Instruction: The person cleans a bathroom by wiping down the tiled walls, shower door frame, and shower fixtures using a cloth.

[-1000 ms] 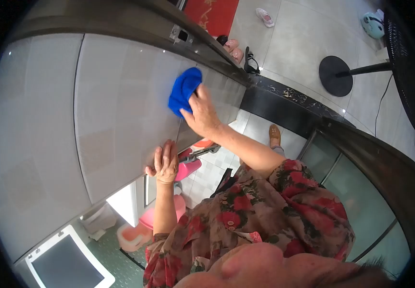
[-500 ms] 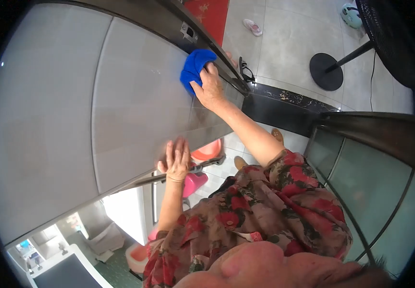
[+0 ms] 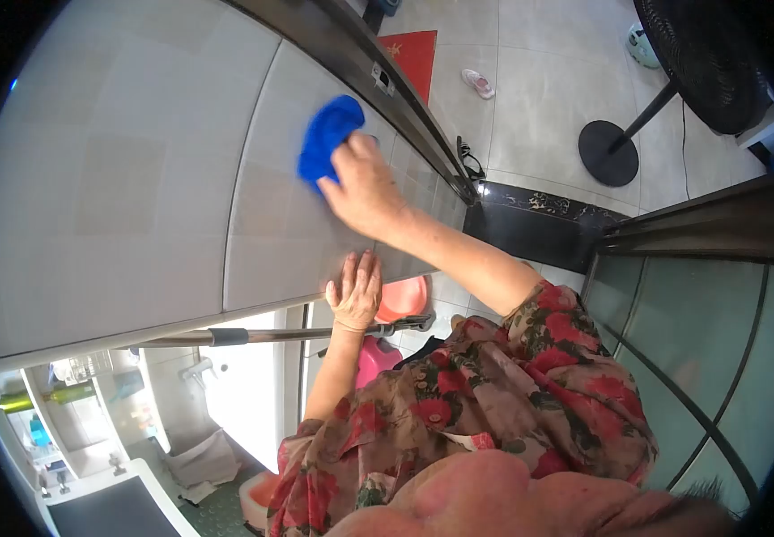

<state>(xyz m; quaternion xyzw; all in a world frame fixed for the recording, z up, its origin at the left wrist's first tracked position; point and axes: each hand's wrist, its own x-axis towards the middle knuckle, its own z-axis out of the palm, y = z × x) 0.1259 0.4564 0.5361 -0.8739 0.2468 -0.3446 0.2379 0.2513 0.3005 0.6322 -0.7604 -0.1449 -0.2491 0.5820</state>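
My right hand is closed on a bright blue cloth, which lies against a light grey tiled wall beside a dark door frame. The cloth is slightly blurred, and my palm and fingers cover part of it. Lower down, my left hand rests with fingers spread on the wall's lower edge and holds nothing. A long metal pole runs just under that hand, apart from its fingers.
Beyond the black threshold stand a black fan and a white shoe. A coral basin and a pink plastic item are below my left hand. A glass-panelled door stands at right; shelves at lower left.
My right hand has moved left with the blue cloth, away from the door frame. The view has shifted, showing more of the pole. My left hand stays at the wall's lower edge.
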